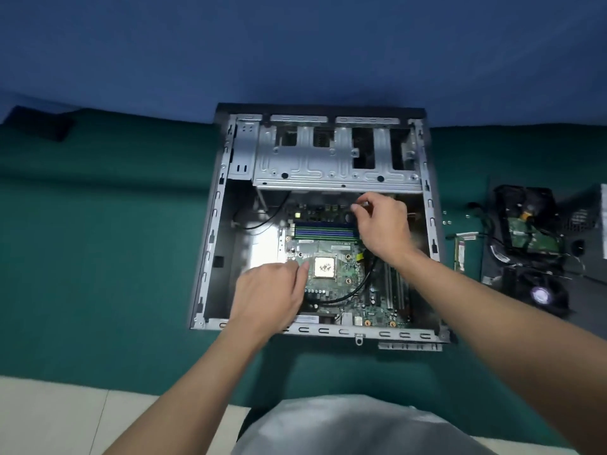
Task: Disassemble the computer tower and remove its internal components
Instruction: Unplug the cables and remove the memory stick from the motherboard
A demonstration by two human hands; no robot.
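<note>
SITE: computer tower (210, 231) lies open on green mat (115, 257), motherboard (341, 284) seated inside, bare CPU (324, 266) exposed | LEFT: left hand (266, 297), fingers bent at board's left edge, hold cannot be confirmed | RIGHT: right hand (382, 224) pinches small pale part (361, 203) below drive cage (328, 159) | RISK: black cable (358, 290) crosses board; lifting now likely snags it, and a knuckle may smear the CPU.

Right hand (382, 224) pinch: item (360, 203) blurred, unidentifiable, inside computer tower (328, 330)
White object (603, 221): right of tower, cut off
</note>
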